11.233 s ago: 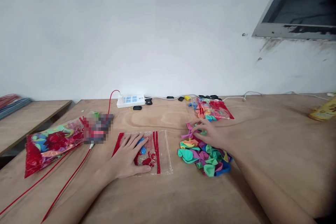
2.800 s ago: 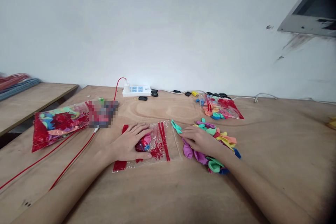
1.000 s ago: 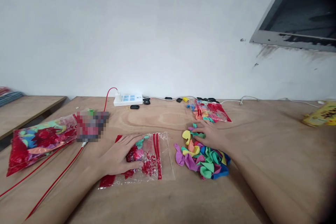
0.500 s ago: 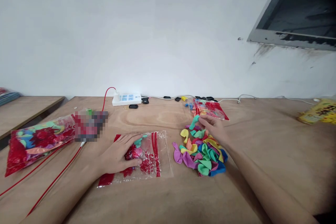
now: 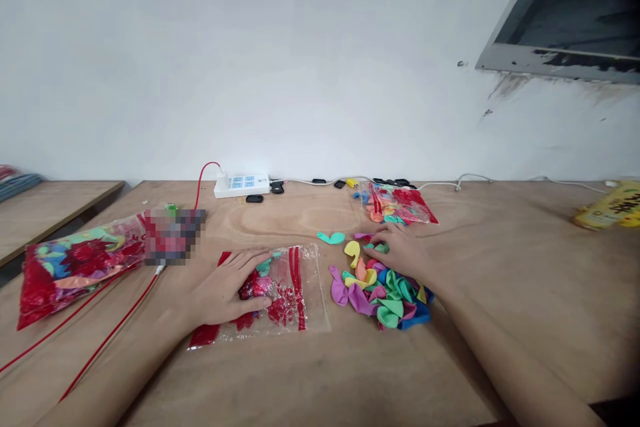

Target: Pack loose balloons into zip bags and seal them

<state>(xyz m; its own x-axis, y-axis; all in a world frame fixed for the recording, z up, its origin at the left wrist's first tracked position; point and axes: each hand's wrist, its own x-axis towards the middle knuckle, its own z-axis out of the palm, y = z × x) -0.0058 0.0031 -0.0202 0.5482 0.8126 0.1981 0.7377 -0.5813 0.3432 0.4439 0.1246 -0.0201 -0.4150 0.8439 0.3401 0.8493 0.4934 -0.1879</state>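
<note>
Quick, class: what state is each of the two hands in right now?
Left hand: open, laid flat on the clear-and-red plastic bag.
Right hand: fingers bent at the balloon pile; whether it grips one cannot be told.

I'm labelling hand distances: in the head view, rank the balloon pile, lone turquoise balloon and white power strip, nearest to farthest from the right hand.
1. Balloon pile, at the right hand.
2. Lone turquoise balloon, left of the hand.
3. White power strip, farther left and farther back.

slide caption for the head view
Left hand on a red-and-clear bag, right hand at a heap of colourful balloons.
</note>
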